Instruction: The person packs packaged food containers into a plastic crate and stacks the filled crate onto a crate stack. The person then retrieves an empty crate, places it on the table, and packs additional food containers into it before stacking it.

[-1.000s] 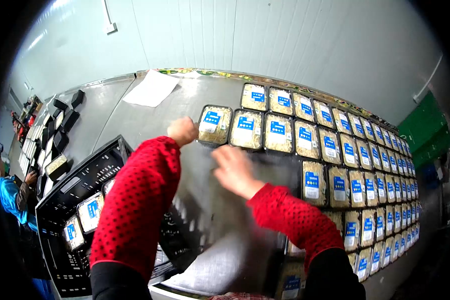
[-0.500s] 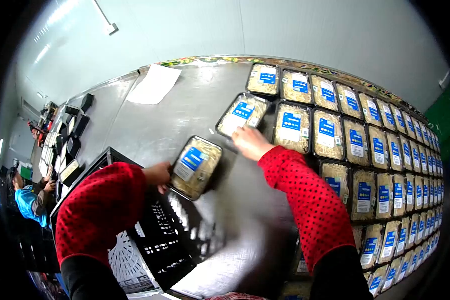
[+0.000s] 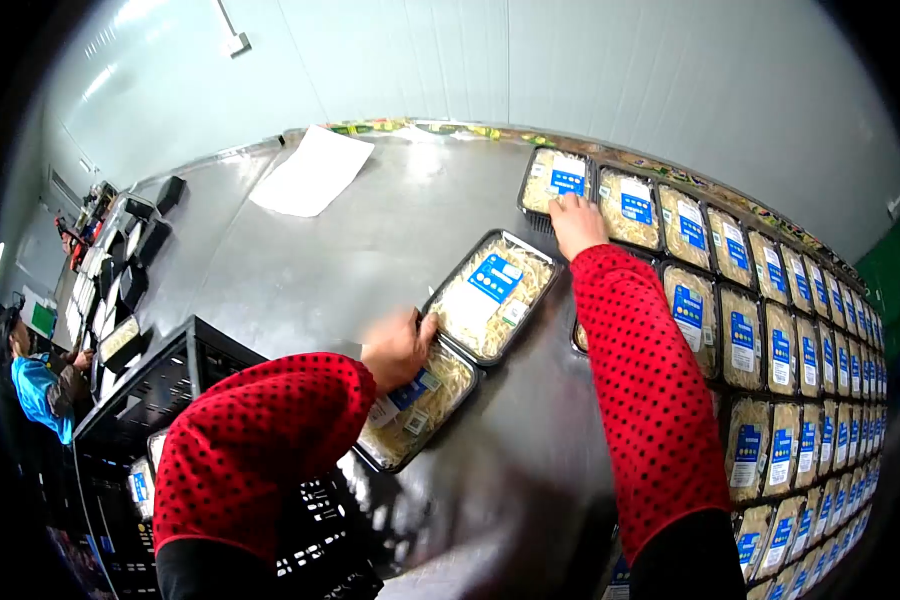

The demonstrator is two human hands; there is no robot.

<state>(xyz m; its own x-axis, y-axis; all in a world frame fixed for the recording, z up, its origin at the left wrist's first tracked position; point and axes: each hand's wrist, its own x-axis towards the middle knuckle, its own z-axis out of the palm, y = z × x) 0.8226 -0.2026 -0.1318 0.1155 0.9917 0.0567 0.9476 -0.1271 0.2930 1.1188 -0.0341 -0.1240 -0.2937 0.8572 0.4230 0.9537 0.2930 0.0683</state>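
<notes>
My left hand [image 3: 398, 350] is over two labelled trays at the centre, its thumb at the near edge of the tilted upper tray [image 3: 494, 295] and its palm above the lower tray [image 3: 420, 408]. The two trays touch end to end. My right hand [image 3: 576, 226] reaches to the back, fingertips on the front edge of the leftmost back-row tray [image 3: 558, 178]. Its fingers are bent, and whether they grip the tray is hard to see. Another tray is partly hidden under my right sleeve.
Rows of similar trays [image 3: 742, 345] fill the right side. A black crate [image 3: 195, 355] with trays inside stands at the lower left. White paper [image 3: 312, 172] lies on the metal table [image 3: 370, 250]. Black trays and a person in blue [image 3: 38, 388] are at the far left.
My right hand has left the upper tray and moved right to the back row. The upper tray now sits nearer, against the lower one. My left hand has moved right, over the lower tray.
</notes>
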